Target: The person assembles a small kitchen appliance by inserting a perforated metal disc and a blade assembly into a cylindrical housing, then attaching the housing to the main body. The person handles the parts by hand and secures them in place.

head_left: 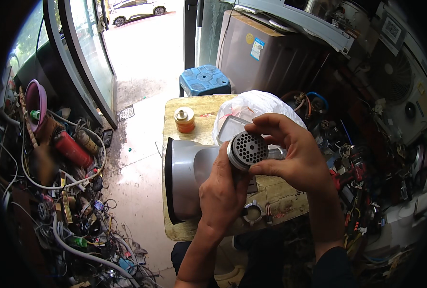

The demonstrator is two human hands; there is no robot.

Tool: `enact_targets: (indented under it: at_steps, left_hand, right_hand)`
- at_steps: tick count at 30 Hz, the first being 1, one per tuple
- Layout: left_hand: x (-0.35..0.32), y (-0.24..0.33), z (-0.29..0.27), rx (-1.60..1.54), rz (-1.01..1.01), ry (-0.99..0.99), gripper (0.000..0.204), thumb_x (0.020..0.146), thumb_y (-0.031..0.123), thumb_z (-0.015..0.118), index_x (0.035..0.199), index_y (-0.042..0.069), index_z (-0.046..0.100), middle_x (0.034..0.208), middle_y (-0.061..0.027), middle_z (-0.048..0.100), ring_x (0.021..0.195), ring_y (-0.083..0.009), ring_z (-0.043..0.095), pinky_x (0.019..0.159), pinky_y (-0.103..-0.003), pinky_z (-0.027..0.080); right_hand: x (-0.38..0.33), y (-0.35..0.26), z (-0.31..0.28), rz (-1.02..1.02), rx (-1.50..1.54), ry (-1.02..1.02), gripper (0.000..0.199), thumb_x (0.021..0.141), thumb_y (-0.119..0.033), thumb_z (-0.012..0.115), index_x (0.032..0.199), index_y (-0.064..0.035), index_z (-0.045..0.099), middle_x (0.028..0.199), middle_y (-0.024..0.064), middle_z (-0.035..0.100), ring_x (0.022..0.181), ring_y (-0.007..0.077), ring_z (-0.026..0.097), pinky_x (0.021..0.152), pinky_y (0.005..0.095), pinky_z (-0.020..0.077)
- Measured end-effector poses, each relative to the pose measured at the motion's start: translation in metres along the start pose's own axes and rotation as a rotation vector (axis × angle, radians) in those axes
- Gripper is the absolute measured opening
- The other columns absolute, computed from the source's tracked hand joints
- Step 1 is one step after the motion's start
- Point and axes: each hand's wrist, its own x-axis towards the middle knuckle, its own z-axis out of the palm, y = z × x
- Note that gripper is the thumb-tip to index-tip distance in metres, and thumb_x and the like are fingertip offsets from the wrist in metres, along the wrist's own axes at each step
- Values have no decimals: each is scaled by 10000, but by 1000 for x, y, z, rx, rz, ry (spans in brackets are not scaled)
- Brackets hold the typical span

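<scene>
Over the wooden table [175, 231], my left hand [221, 192] is closed around the metal head of a meat grinder [231, 154]. A round perforated grinder plate [251, 150] faces up at its open end. My right hand [295, 156] has its thumb and fingers curled to the plate's rim, pinching it from the right side. Beneath my left wrist lies the grey grinder housing [187, 180] with a dark edge. A metal ring nut with lugs [254, 212] rests on the table near my left hand. The inside of the grinder head is hidden by the plate.
A small jar of orange liquid [184, 120] stands at the table's far left. Behind my hands are a metal tray [235, 127] and a white plastic bag [266, 103]. A blue stool [204, 79] stands beyond. Cables and parts [79, 211] clutter the left floor; tools [352, 168] lie right.
</scene>
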Motion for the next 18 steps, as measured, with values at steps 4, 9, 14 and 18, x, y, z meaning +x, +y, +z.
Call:
enact_targets:
  at_steps: [4, 9, 14, 18]
  left_hand:
    - [1, 1, -1, 2, 8, 3, 760, 974, 221, 802, 1593, -2, 420, 1151, -256, 752, 1001, -422, 783, 810, -495, 632]
    - [1, 2, -2, 6, -11, -7, 756, 974, 219, 801, 1594, 10, 422, 1150, -253, 753, 999, -426, 783, 807, -495, 631]
    - [0, 2, -2, -10, -14, -28, 740, 987, 218, 780, 1591, -4, 414, 1246, -282, 714, 1005, -450, 766, 786, -512, 620]
    - [0, 1, -1, -9, -9, -22, 731, 999, 244, 779, 1585, -10, 424, 1237, -282, 717, 994, -443, 772, 776, -505, 622]
  right_hand:
    - [3, 4, -3, -6, 25, -60, 821, 778, -20, 946, 1495, -27, 546, 1421, 134, 668, 1318, 250, 644, 1040, 399, 618]
    - [5, 1, -3, 40, 77, -86, 860, 782, -23, 948, 1531, -11, 526, 1456, 149, 648, 1352, 260, 633, 1047, 395, 614]
    - [3, 10, -5, -81, 8, -63, 843, 801, -54, 944, 1537, -2, 535, 1475, 146, 642, 1378, 271, 621, 1055, 406, 609]
    - [0, 9, -4, -20, 61, -48, 806, 824, -81, 933, 1531, -15, 554, 1467, 144, 651, 1351, 263, 633, 1056, 421, 607]
